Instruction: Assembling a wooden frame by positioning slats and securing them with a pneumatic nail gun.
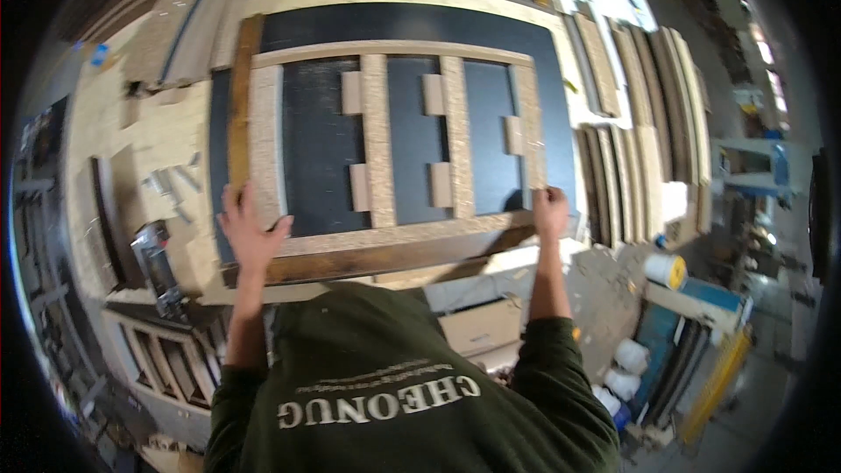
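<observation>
In front of me a pale chipboard-like wooden frame (378, 149) with several upright bars lies over a black panel (315, 136). Small wooden blocks (360, 187) sit against the sides of its bars. My left hand (250, 226) rests at the frame's near left corner, its fingers spread and the thumb apart. At the near right corner, my right hand (550, 210) has its fingers closed on the frame edge. Brown wooden strips border the work: one along the left side (240, 114), another along the near side (385, 257).
Left of the frame lie a nail or staple gun (154, 264) and loose grey fastener strips (178, 186). Stacked wooden strips (648, 114) stand along the right. Boards (197, 22) are piled at the far left. A cardboard box (480, 326) sits below the table's near edge.
</observation>
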`<state>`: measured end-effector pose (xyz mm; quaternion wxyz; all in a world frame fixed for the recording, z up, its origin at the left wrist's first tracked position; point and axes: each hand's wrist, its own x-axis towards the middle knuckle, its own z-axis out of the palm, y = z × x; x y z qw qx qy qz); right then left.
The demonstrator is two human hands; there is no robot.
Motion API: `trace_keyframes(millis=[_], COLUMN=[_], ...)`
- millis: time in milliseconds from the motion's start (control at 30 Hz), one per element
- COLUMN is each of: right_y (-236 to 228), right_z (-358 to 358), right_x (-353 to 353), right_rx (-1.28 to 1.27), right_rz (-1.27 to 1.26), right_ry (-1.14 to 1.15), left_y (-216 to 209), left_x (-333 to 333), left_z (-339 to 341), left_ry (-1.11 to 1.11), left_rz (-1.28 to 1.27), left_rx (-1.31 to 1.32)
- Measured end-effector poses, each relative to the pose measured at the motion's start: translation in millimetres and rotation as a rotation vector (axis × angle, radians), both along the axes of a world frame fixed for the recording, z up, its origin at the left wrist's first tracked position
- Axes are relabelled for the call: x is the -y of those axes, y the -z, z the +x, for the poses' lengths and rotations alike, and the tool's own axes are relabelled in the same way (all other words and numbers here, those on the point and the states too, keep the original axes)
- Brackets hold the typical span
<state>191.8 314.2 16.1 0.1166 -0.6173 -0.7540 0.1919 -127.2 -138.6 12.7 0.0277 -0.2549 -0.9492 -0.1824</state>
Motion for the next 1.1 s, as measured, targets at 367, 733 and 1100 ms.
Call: trace_keyframes(millis=[367, 733, 1100], right_y=[0, -55, -31], right_z=[-8, -229, -239], right_x=[-18, 286, 301], right_rx=[-0.024, -0.199, 0.024], right_rz=[-0.013, -0.113, -0.102], right_ry=[-0.051, -1.451, -1.508], left_y=[-12, -18, -25], left_x=[-10, 11, 218], left_z=[4, 3, -28], left_ry=[-0.004, -0.042, -0.645], left_rz=[0.108, 0.207, 0.326], left_rx=[0.075, 0.084, -0.081])
